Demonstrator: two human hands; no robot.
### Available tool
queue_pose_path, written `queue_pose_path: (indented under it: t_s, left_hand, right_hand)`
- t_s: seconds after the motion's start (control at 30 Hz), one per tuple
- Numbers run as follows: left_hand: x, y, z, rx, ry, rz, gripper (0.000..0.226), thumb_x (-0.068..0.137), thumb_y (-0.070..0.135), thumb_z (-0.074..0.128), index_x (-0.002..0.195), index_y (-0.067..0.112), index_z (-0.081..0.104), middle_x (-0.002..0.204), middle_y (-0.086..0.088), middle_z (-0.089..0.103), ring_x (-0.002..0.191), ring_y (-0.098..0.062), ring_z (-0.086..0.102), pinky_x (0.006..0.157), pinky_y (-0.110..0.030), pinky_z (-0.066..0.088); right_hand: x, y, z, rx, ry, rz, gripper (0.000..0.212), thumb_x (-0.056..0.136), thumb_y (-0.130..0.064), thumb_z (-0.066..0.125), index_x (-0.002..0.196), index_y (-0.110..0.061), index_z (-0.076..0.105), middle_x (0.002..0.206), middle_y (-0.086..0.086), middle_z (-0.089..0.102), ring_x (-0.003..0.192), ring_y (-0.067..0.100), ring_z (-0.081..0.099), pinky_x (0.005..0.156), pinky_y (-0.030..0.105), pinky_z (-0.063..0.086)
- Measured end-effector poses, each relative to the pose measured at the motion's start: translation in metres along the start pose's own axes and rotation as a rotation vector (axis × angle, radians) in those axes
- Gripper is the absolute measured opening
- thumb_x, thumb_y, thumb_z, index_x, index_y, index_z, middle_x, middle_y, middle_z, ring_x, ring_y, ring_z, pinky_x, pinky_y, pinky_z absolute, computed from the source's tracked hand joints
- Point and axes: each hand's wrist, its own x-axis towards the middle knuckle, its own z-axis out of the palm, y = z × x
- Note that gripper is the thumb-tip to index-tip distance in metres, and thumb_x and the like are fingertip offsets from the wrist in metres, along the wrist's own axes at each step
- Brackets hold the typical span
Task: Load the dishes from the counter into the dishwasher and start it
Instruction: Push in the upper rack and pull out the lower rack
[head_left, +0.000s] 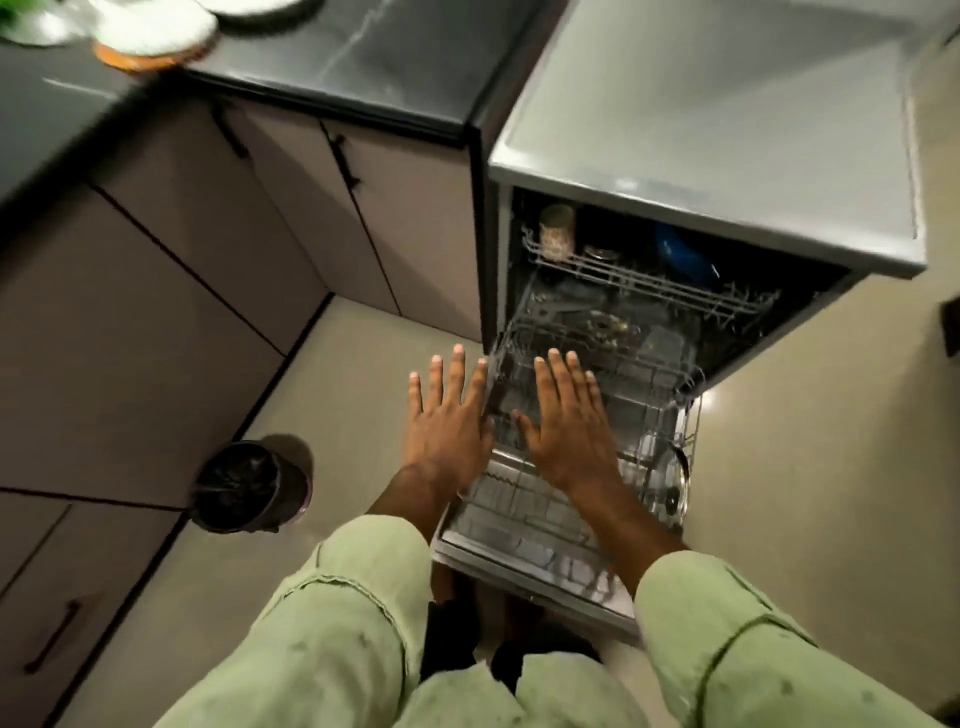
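Note:
The grey dishwasher (717, 156) stands open at the right, its door (524, 564) folded down toward me. The lower rack (670, 415) is pulled out over the door and holds a steel lid (675, 480) at its right side. The upper rack (644, 283) holds a patterned cup (556, 231) and a blue dish (683, 252). My left hand (449, 418) and my right hand (569, 418) hover flat, fingers straight and spread, over the lower rack's left part, holding nothing. White plates (156, 28) sit on the dark counter (363, 57) at the top left.
Beige cabinets (156, 322) with black handles run along the left under the counter. A dark bin (244, 486) with a black liner stands on the tiled floor (343, 395) left of my arms. Pale green sleeves fill the bottom of the view.

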Motion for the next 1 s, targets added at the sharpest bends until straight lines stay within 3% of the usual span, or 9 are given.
queue_pose_path:
  t_s: [0.1,0.23,0.37,0.53,0.87,1.0]
  left_hand:
    - [-0.003,-0.016,-0.034,0.017,0.113,-0.046,0.075,0.102,0.040,0.039,0.158,0.020,-0.005,0.165,-0.012,-0.014,0.152,-0.034,-0.011,0.120,-0.053,-0.006]
    - [0.001,-0.049,-0.076,0.012,0.231,-0.139,0.076,0.101,0.044,0.039,0.158,0.022,-0.006,0.165,-0.010,-0.015,0.152,-0.033,-0.011,0.120,-0.052,-0.005]
    - [-0.001,-0.100,-0.114,-0.002,0.358,-0.224,0.075,0.100,0.045,0.038,0.159,0.023,-0.004,0.165,-0.009,-0.014,0.152,-0.032,-0.010,0.122,-0.052,-0.002]
    - [-0.006,-0.190,-0.146,-0.004,0.411,-0.309,0.074,0.101,0.046,0.036,0.159,0.023,-0.005,0.165,-0.009,-0.014,0.152,-0.032,-0.010,0.122,-0.052,0.000]
    - [-0.006,-0.385,-0.193,0.006,0.336,-0.362,0.074,0.102,0.044,0.037,0.158,0.024,-0.007,0.164,-0.008,-0.018,0.152,-0.032,-0.013,0.122,-0.051,-0.003]
    - [0.006,-0.437,-0.203,-0.011,0.316,-0.348,0.074,0.102,0.043,0.038,0.158,0.025,-0.008,0.164,-0.007,-0.019,0.151,-0.031,-0.015,0.121,-0.050,-0.005]
  right_hand:
    - [0.021,-0.024,-0.026,-0.030,0.054,-0.092,0.070,0.096,-0.046,0.041,0.151,-0.005,0.028,0.158,0.017,0.026,0.149,0.031,0.015,0.120,0.047,0.012]
    - [0.066,-0.062,-0.052,-0.077,0.127,-0.216,0.073,0.091,-0.043,0.058,0.149,-0.004,0.035,0.155,0.018,0.033,0.147,0.034,0.022,0.118,0.048,0.015]
    - [0.108,-0.123,-0.076,-0.147,0.177,-0.332,0.074,0.092,-0.052,0.040,0.148,-0.005,0.036,0.154,0.018,0.035,0.146,0.034,0.025,0.117,0.049,0.017]
    - [0.152,-0.209,-0.083,-0.161,0.191,-0.473,0.075,0.099,-0.049,0.041,0.156,-0.012,0.011,0.164,0.011,0.008,0.151,0.026,-0.003,0.121,0.041,-0.003]
    - [0.230,-0.382,-0.047,-0.088,0.221,-0.518,0.075,0.098,-0.045,0.045,0.156,-0.014,0.010,0.164,0.009,0.006,0.151,0.024,-0.007,0.118,0.037,-0.009]
    - [0.251,-0.425,-0.027,-0.098,0.206,-0.517,0.075,0.097,-0.043,0.048,0.156,-0.015,0.012,0.163,0.010,0.009,0.149,0.024,-0.006,0.119,0.039,-0.005]
